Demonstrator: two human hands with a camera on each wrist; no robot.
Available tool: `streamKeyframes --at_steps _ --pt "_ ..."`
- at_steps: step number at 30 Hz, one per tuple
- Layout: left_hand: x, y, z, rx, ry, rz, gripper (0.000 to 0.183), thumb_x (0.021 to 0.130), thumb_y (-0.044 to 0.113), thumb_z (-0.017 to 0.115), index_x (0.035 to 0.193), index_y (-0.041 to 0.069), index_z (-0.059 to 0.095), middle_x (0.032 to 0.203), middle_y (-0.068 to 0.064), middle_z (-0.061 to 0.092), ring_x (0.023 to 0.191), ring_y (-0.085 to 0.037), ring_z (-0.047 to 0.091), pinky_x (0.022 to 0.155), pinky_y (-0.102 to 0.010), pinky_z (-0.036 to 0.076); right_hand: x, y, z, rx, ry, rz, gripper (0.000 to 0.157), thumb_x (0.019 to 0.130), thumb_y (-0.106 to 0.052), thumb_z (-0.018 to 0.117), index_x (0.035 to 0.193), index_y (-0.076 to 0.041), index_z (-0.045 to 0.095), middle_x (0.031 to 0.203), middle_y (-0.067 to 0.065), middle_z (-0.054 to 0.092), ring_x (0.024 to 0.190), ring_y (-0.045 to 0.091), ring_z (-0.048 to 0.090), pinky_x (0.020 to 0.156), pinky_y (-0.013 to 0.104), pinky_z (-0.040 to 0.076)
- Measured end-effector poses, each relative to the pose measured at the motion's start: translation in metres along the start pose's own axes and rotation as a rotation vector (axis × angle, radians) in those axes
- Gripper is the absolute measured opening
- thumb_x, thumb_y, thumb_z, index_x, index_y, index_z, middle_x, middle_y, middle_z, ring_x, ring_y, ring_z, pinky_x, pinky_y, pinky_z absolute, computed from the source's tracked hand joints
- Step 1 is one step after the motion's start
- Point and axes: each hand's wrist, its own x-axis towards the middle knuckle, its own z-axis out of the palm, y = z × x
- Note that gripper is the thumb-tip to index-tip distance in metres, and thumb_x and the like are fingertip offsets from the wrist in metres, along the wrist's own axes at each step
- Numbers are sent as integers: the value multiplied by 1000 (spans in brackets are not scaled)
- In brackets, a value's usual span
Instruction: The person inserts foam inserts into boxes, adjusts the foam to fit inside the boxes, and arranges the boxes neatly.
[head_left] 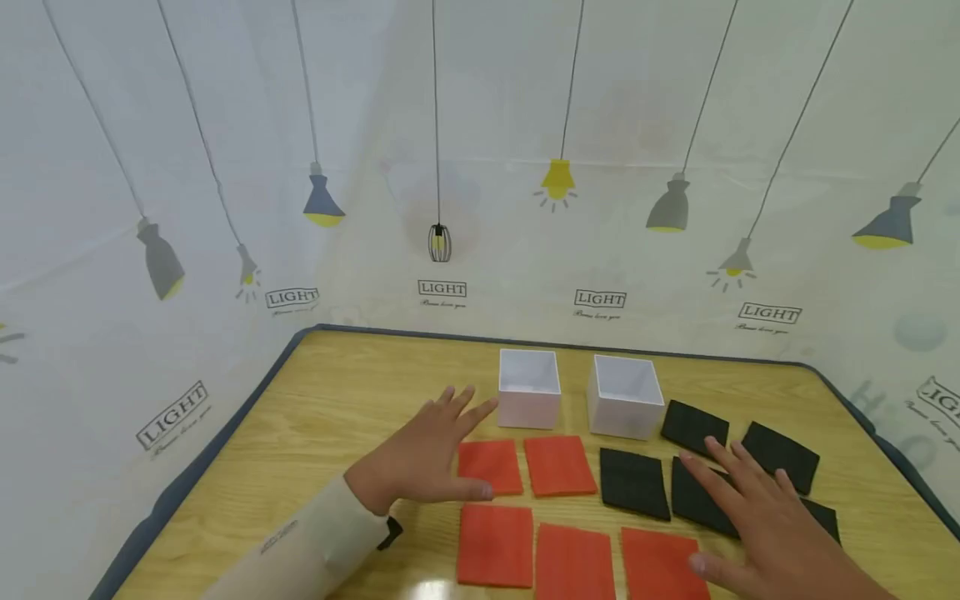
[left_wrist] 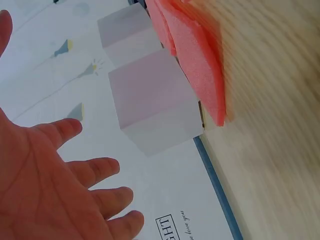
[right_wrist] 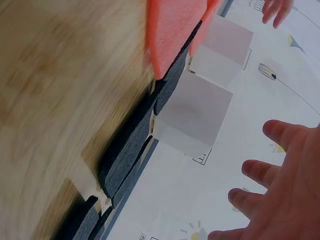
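Note:
My left hand [head_left: 420, 454] hovers with fingers spread at the left of several flat red squares [head_left: 495, 546], holding nothing. In the left wrist view its open palm [left_wrist: 40, 185] faces the camera. My right hand [head_left: 783, 533], also spread and holding nothing, is over several flat black squares [head_left: 634, 483] at the right and partly hides them. The thumb is near the lower right red square [head_left: 660, 560]. Behind the squares stand two white square boxes, one on the left [head_left: 529, 408] and one on the right [head_left: 626, 421], their tops uncovered. The squares look thin and foam-like.
A wooden table [head_left: 352, 375] with a dark blue edge [head_left: 225, 442] carries everything. Pale sheeting [head_left: 495, 183] printed with hanging lamps surrounds its back and sides. Bare wood shows to the left of the boxes. A dark strap [head_left: 391, 533] shows at the left wrist.

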Motion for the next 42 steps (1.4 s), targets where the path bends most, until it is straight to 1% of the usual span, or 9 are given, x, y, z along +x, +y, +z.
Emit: streamKeyframes --at_steps 5,7,12,15,20,24,27,34,42 --pt "11 -7 3 -119 29 -53 106 88 64 75 171 31 17 177 -14 10 161 -48 3 119 -70 31 3 -3 3 79 7 -21 92 90 -49 81 166 -38 29 168 20 30 148 61 28 97 88 22" --pt "16 -8 2 -149 47 -69 107 87 65 76 171 32 17 177 -12 9 162 -45 2 118 -69 34 5 -5 5 120 4 -30 90 90 -47 81 165 -36 32 168 21 30 149 62 27 97 90 20" --pt "32 -11 -1 -215 80 -65 112 85 72 73 171 33 13 178 -8 5 164 -38 1 122 -68 28 11 -13 9 159 -44 -17 91 88 -52 82 164 -34 35 167 21 33 148 62 28 97 92 18" --pt "42 -11 -5 -248 98 -53 113 85 74 72 171 31 13 178 -9 6 164 -36 2 123 -67 25 12 -18 8 137 -64 -18 93 86 -55 82 164 -32 36 165 20 37 147 59 31 96 90 22" --pt "59 -9 -14 -303 151 -48 106 90 60 75 171 27 15 177 -8 15 163 -32 16 125 -62 27 10 -24 5 108 -45 -54 97 82 -56 84 163 -29 38 163 18 41 145 50 39 94 87 29" --pt "71 -11 -19 -345 182 -42 105 91 59 75 171 27 14 175 -4 20 161 -29 23 126 -60 28 8 -26 4 126 -32 -80 101 81 -54 86 164 -33 35 162 17 42 143 48 40 93 86 31" --pt "78 -14 -20 -363 187 -53 105 91 61 73 171 28 14 176 -2 19 161 -28 23 126 -60 27 7 -26 3 163 -43 -70 101 82 -51 87 165 -33 33 163 17 39 144 51 38 94 87 29" --pt "89 -17 -23 -362 172 -85 104 92 58 74 171 24 15 176 -2 19 161 -29 22 127 -59 25 6 -23 3 173 -65 -50 99 84 -50 86 165 -31 33 165 17 37 145 53 38 93 89 28" --pt "102 -25 -20 -368 153 -134 102 92 57 74 170 23 17 176 -2 20 161 -30 24 127 -58 26 5 -22 5 211 -66 -56 103 79 -50 89 164 -36 33 164 17 37 146 52 34 95 91 23"
